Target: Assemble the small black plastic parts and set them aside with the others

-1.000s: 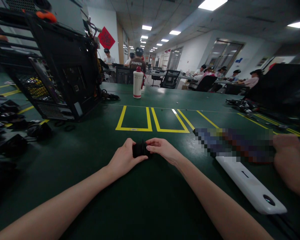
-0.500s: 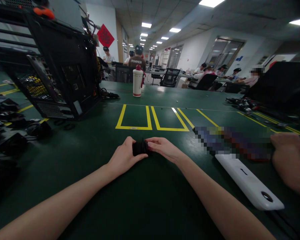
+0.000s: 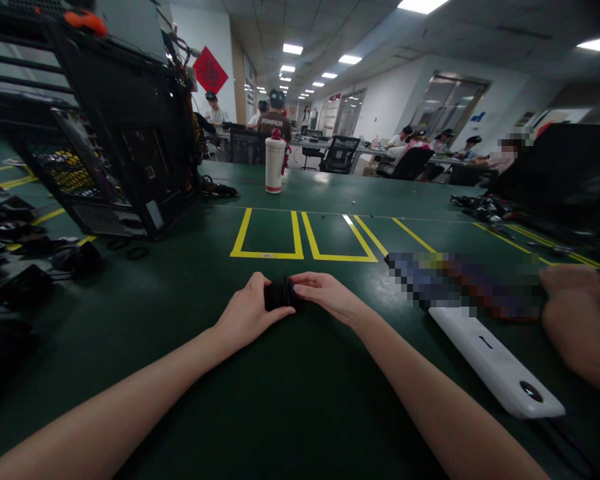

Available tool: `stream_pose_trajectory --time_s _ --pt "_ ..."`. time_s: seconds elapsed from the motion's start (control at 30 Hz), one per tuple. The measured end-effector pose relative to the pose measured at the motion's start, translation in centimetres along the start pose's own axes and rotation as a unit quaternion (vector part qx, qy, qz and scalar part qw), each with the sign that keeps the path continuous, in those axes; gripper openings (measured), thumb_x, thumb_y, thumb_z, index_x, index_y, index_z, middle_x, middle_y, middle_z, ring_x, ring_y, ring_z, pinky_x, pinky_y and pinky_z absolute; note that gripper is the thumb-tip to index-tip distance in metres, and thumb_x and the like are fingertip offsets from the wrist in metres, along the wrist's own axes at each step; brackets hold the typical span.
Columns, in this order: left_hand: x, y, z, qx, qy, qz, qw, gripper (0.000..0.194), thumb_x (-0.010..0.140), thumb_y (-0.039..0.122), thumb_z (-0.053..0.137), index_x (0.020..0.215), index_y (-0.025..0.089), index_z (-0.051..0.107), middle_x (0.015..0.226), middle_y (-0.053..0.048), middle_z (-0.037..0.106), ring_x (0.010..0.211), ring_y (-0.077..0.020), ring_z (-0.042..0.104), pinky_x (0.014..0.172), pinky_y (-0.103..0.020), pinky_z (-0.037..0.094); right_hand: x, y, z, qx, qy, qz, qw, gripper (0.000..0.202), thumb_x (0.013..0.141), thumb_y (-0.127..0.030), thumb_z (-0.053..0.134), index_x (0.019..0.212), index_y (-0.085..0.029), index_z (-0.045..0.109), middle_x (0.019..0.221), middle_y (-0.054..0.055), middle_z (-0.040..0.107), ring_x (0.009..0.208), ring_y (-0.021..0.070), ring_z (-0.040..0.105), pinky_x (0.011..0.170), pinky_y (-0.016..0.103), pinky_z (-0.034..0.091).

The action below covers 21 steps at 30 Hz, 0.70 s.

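In the middle of the green table (image 3: 290, 413), a small black part (image 3: 277, 295) with a raised rim on its right side lies between my two hands. Its exact kind cannot be made out. My left hand (image 3: 250, 303) is closed around its left side, thumb in front and fingers behind. From the right, my right hand (image 3: 325, 293) pinches the rim end with thumb and fingertips. Much of the part is hidden by my fingers.
A black computer case (image 3: 105, 127) stands at left beside several black parts (image 3: 20, 280). A white bottle (image 3: 275, 162) is behind yellow tape outlines (image 3: 267, 255). At right lie a white device (image 3: 497, 363) and blurred phones; another person's hand (image 3: 575, 293) is beside them.
The black part's rim has shifted very slightly toward the left. Both hands keep nearly the same grip and place.
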<state>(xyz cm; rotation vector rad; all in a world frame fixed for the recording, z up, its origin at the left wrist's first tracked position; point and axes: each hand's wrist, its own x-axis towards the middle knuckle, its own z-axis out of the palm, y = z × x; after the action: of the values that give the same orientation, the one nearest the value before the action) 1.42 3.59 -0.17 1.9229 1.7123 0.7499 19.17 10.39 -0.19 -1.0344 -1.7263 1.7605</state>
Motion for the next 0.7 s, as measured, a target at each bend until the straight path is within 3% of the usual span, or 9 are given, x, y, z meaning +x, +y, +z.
stream_pose_trajectory --time_s 0.1,0.27,0.4,0.6,0.7 --pt "0.07 0.04 -0.04 -0.001 -0.003 -0.004 1.0 0.05 0.063 0.054 0.053 0.096 0.018 0.038 0.09 -0.007 0.051 0.075 -0.0205 0.056 0.055 -0.03 0.048 0.18 0.26 0.11 -0.024 0.01 0.003 1.0 0.034 0.07 -0.031 0.057 0.1 -0.016 0.053 0.1 0.007 0.055 0.095 0.017 0.051 0.089 0.038 0.036" --pt "0.13 0.08 0.05 0.014 0.004 0.005 1.0 0.049 0.063 0.053 0.053 0.094 0.018 0.038 0.087 -0.006 0.051 0.071 -0.0193 0.056 0.055 -0.03 0.047 -0.02 0.14 0.21 -0.008 -0.024 -0.048 0.999 0.036 0.062 -0.017 0.064 0.095 -0.018 0.051 0.096 0.003 0.056 0.091 0.014 0.053 0.086 0.035 0.04" --pt "0.03 0.06 0.07 0.011 -0.002 0.005 1.0 0.048 0.064 0.052 0.052 0.094 0.018 0.038 0.088 -0.006 0.051 0.071 -0.0196 0.056 0.055 -0.03 0.047 -0.17 -0.05 0.15 -0.012 -0.026 -0.044 0.999 0.04 0.06 -0.016 0.066 0.096 -0.019 0.05 0.099 0.003 0.054 0.093 0.0149 0.052 0.086 0.036 0.04" --pt "-0.02 0.0 -0.05 0.002 -0.001 0.007 1.0 0.05 0.063 0.053 0.053 0.096 0.018 0.038 0.09 -0.007 0.051 0.074 -0.0199 0.056 0.055 -0.029 0.048 0.11 0.11 0.2 -0.005 0.004 -0.005 1.0 0.032 0.072 -0.028 0.055 0.102 -0.017 0.052 0.102 0.006 0.055 0.095 0.0162 0.051 0.09 0.037 0.036" --pt "-0.04 -0.01 -0.08 0.002 -0.004 0.007 1.0 0.05 0.063 0.053 0.053 0.096 0.018 0.038 0.091 -0.007 0.051 0.075 -0.0199 0.056 0.055 -0.029 0.048 0.22 0.28 0.25 -0.014 0.006 -0.006 1.0 0.03 0.072 -0.027 0.055 0.1 -0.016 0.054 0.098 0.006 0.057 0.093 0.0156 0.051 0.091 0.037 0.035"
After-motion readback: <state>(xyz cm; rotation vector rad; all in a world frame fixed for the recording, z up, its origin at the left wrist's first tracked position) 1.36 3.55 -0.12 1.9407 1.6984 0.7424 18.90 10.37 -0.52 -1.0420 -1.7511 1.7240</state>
